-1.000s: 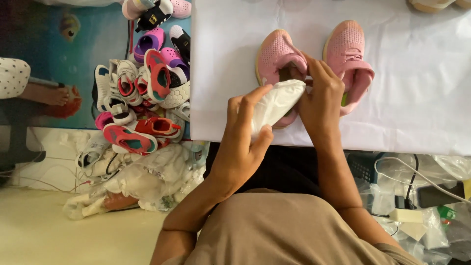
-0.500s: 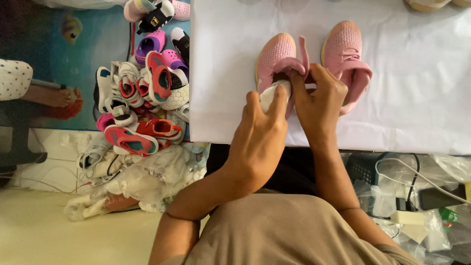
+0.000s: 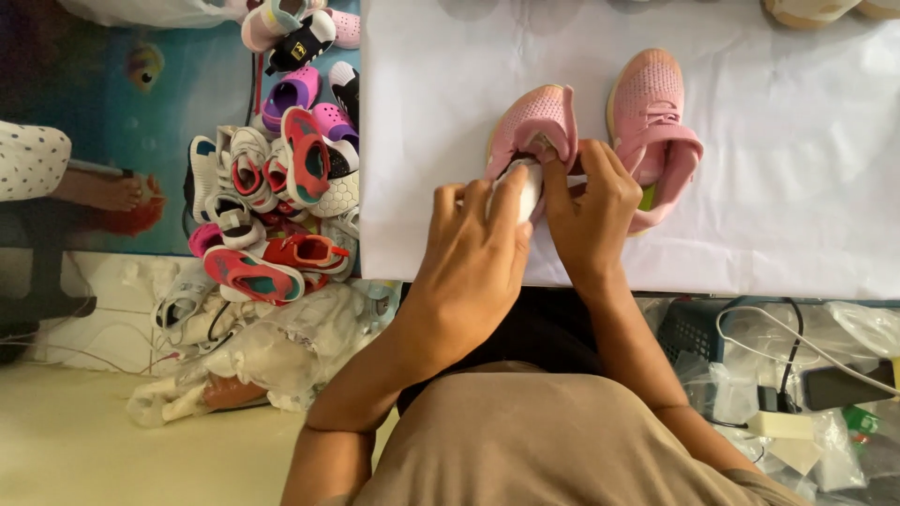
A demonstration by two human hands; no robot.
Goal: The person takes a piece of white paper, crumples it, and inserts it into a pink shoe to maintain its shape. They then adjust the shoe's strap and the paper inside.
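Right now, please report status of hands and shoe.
Left hand pushes white insole into pink knit shoe. Right hand steadies it. Nothing blocking.

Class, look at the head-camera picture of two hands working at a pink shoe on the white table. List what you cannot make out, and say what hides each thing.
- White insert: mostly covered by the left hand and right hand; its full shape is hidden.
- Left pink shoe: heel and opening hidden behind both hands.
- Right pink shoe: heel partly behind the right hand.
- Beige objects: cut off by the top edge.
- Shoe pile: pairs too tangled to count.
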